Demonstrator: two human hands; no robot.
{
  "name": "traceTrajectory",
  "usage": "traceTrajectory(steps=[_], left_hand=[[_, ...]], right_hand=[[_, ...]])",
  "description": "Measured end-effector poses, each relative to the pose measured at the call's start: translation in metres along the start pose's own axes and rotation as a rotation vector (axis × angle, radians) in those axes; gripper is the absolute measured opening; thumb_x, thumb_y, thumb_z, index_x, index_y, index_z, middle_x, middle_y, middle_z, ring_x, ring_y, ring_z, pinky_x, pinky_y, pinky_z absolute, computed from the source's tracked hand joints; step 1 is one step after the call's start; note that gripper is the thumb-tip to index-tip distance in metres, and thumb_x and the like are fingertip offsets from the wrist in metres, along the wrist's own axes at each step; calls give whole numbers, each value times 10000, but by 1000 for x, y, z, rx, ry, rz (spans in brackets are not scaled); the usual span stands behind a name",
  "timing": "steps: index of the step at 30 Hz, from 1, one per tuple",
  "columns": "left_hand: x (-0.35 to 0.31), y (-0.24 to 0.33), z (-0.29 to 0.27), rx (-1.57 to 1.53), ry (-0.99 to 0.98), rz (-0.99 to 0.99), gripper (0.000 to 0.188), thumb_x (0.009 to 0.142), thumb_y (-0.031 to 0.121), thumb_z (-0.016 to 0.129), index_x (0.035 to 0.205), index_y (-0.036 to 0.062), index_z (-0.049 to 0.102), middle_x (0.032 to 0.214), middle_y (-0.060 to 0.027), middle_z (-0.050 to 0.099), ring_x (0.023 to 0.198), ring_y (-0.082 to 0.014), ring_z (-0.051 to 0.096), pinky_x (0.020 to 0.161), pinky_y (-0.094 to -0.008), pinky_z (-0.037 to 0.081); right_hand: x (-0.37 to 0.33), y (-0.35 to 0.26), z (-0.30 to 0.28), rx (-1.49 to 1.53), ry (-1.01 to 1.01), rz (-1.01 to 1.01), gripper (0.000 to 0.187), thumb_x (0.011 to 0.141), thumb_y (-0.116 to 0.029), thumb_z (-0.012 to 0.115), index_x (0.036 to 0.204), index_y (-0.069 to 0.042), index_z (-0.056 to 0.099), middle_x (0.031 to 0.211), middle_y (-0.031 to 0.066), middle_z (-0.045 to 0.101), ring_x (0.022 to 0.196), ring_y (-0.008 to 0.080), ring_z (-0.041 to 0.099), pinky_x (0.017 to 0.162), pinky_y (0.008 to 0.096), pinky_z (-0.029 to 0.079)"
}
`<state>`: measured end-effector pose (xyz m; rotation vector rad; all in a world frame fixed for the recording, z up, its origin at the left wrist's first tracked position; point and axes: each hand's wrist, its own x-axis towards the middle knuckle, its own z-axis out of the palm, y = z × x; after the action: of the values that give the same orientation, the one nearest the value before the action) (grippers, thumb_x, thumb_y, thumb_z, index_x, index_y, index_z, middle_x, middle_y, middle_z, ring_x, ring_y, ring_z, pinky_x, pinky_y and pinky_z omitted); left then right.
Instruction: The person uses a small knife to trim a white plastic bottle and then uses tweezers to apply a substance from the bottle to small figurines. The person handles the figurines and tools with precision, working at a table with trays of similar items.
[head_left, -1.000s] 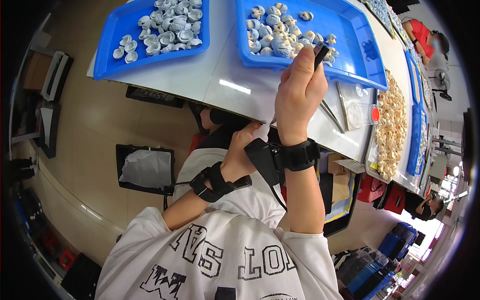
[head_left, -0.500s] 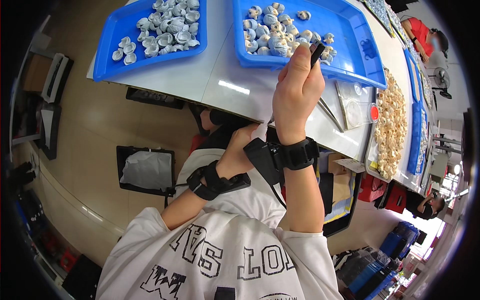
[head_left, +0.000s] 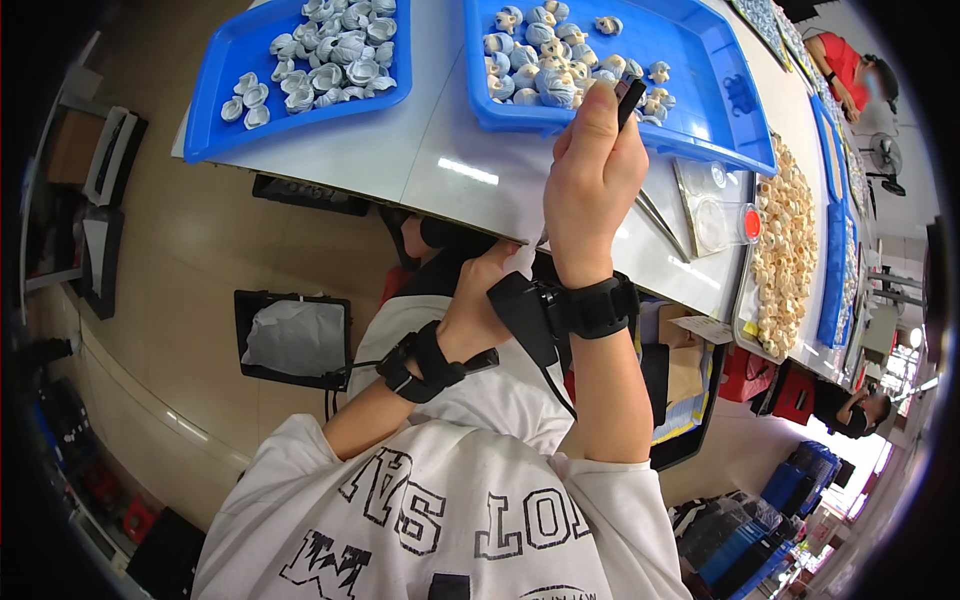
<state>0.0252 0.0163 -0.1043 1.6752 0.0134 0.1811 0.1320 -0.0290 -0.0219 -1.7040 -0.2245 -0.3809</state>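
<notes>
My right hand [head_left: 597, 190] is closed around a black tool handle [head_left: 629, 103] whose end sticks out above the fist; its working end is hidden. Lower and to the left, my left hand [head_left: 478, 290] is closed by the table edge, at my lap. Something whitish [head_left: 520, 262] shows at its fingertips, too covered to name. Beyond my right hand is a blue tray [head_left: 690, 60] of small doll-like heads [head_left: 555, 88] with pale blue hair. Another blue tray [head_left: 225, 75], on the left, carries pale blue hollow shell pieces [head_left: 345, 50].
Tweezers [head_left: 664, 228] lie right of my right hand, beside a clear case [head_left: 702, 215] and a small red-topped round container [head_left: 751, 223]. A tray of cream-coloured parts [head_left: 785, 260] stands farther right. Under the table is a black bin [head_left: 295, 338] with a liner. Other people [head_left: 845, 70] sit at the right.
Both hands stay almost in place, the right still gripping the black handle. My left wrist is turned slightly. The view has shifted a little.
</notes>
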Motion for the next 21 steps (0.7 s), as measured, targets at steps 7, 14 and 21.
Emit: traceTrajectory(steps=[7, 14, 21], left_hand=[[2, -27, -3, -213, -157, 56, 207, 711, 34, 636, 878, -5, 520, 683, -83, 539, 604, -182, 545, 576, -286, 430], [5, -22, -14, -449, -360, -128, 153, 748, -11, 606, 856, 45, 512, 694, 37, 511, 604, -45, 498, 492, -219, 400], [8, -21, -16, -420, -364, -103, 110, 770, 19, 602, 835, 39, 516, 688, 26, 514, 607, -64, 513, 509, -233, 409]], right_hand=[[0, -1, -1, 19, -11, 28, 346, 956, -276, 439, 734, -15, 491, 505, -6, 413, 456, 69, 352, 422, 267, 267], [1, -4, -1, 23, -15, 49, 381, 957, -322, 422, 682, -61, 458, 528, -25, 406, 479, 53, 358, 435, 235, 266], [1, -2, -2, 12, -12, 28, 321, 956, -247, 440, 770, 5, 511, 502, 8, 413, 456, 85, 358, 424, 287, 272]])
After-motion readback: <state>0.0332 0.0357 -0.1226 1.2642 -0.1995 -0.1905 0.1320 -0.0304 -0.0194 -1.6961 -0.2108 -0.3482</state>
